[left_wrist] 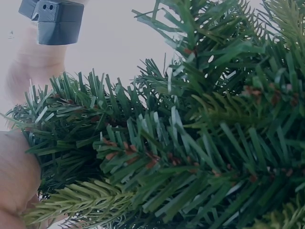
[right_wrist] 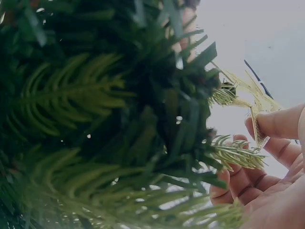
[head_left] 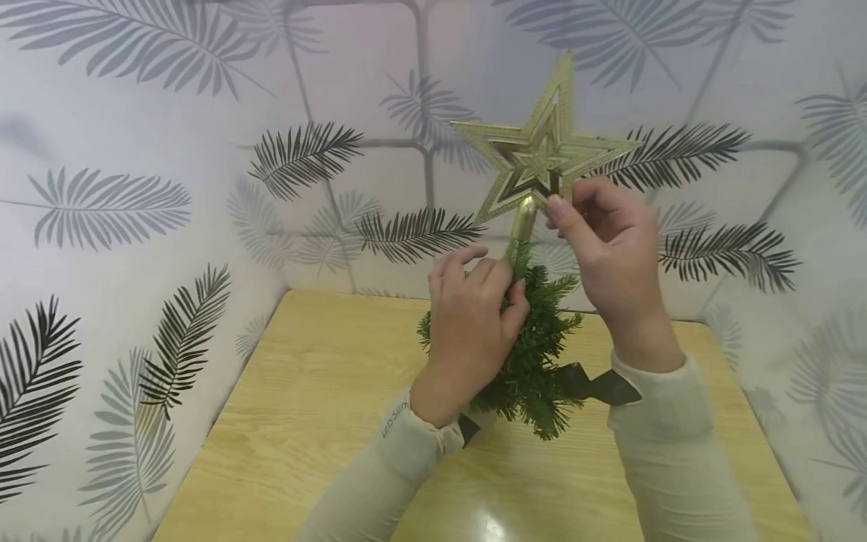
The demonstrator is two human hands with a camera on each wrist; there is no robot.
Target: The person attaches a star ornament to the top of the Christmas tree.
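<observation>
Star: a gold glittery plastic five-pointed star topper (head_left: 542, 147) stands upright above the tree tip, its gold stem pointing down into the top twigs; a sliver of it shows edge-on in the right wrist view (right_wrist: 257, 112)
Tree: a small green artificial fir tree (head_left: 535, 346) stands on the bench, near its far edge, between the two forearms; its needle branches fill the left wrist view (left_wrist: 190, 143) and most of the right wrist view (right_wrist: 105, 124)
Left hand: the left hand (head_left: 470, 324) is curled round the top of the tree just below the star's stem, fingers (head_left: 450, 263) bent over the uppermost twigs, thumb against the foliage
Right hand: the right hand (head_left: 609, 241) pinches the lower edge of the star beside its stem, fingers (right_wrist: 281, 121) closed on the gold rim
Bench: a light wooden bench (head_left: 305, 391) carries the tree
Sleeves: pale beige sleeves (head_left: 677, 444) cover both forearms, each with a dark strap at the wrist
Walls: white panels printed with grey and black palm leaves (head_left: 122, 203) stand round the bench on three sides
</observation>
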